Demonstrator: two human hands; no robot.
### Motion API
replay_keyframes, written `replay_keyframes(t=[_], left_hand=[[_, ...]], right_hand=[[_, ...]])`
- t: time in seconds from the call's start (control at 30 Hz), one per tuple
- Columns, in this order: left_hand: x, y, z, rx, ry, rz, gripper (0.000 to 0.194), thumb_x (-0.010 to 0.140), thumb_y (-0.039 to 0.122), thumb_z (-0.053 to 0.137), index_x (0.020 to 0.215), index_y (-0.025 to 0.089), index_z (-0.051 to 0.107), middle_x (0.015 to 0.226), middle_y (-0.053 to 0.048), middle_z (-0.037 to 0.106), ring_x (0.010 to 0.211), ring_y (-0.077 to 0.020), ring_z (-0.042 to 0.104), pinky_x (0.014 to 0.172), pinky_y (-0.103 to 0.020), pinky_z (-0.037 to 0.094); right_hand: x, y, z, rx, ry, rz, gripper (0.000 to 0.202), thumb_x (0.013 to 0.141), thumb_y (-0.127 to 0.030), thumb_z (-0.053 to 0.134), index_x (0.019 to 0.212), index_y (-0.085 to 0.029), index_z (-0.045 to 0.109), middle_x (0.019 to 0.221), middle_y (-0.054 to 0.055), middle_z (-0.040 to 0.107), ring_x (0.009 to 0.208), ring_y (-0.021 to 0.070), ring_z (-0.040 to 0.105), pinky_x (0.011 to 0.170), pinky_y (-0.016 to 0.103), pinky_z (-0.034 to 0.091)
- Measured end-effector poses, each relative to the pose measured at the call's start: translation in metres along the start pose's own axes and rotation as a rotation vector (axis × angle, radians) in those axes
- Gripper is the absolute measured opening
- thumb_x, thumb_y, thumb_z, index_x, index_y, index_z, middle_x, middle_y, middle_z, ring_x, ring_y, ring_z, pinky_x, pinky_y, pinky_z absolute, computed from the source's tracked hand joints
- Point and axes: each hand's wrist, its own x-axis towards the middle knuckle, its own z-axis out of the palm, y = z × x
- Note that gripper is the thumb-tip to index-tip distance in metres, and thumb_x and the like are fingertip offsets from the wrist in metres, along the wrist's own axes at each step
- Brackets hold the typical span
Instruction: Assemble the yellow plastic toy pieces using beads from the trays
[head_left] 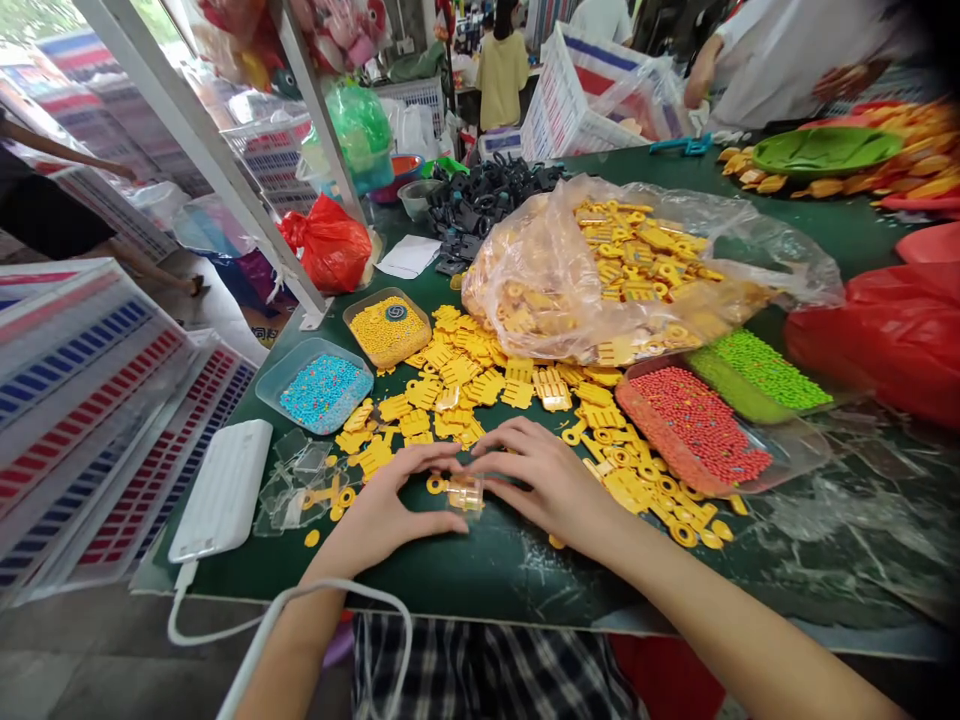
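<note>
My left hand [390, 505] and my right hand [544, 480] meet over the green table [480, 570], both pinching a small clear-and-yellow plastic piece [465, 493] between their fingertips. Just beyond my fingers lies a spread of loose yellow plastic parts [480, 385]. A few clear plastic covers [296, 480] lie left of my left hand.
Trays of beads ring the parts: blue [324, 390], yellow [388, 328], red [694, 425], green [757, 372]. A clear bag of yellow parts [622, 265] sits behind. A white power bank [225, 490] with cable lies at left. Black parts [487, 195], red bags, crates and other people stand farther back.
</note>
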Motion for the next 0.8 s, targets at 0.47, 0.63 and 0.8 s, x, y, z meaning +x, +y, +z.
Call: replay_keyframes(t=[0.47,0.63,0.8], left_hand=[[0.010,-0.008,-0.005,0.390,-0.072,0.108,0.054,0.074,0.042,0.079,0.124,0.028,0.064,0.107,-0.004,0.070,0.099,-0.0241,0.055,0.093,-0.037,0.044],[0.012,-0.009,-0.004,0.414,-0.104,0.121,0.056,0.075,0.042,0.079,0.127,0.030,0.062,0.108,-0.003,0.070,0.097,-0.0231,0.054,0.090,-0.036,0.044],[0.010,-0.008,-0.004,0.422,-0.087,0.125,0.055,0.075,0.041,0.078,0.126,0.028,0.063,0.110,-0.005,0.068,0.099,-0.0234,0.054,0.091,-0.036,0.044]], right_hand=[[-0.009,-0.003,0.008,-0.138,-0.099,0.233,0.032,0.077,-0.035,0.075,0.105,-0.020,0.067,0.104,0.008,0.066,0.096,0.0262,0.056,0.081,0.043,0.051],[-0.012,-0.002,0.016,-0.163,-0.064,0.219,0.026,0.080,-0.036,0.072,0.102,-0.022,0.069,0.101,0.008,0.067,0.091,0.0245,0.058,0.080,0.043,0.052],[-0.013,-0.003,0.021,-0.225,-0.042,0.233,0.023,0.080,-0.032,0.071,0.100,-0.022,0.069,0.096,0.007,0.066,0.090,0.0249,0.058,0.077,0.041,0.052]])
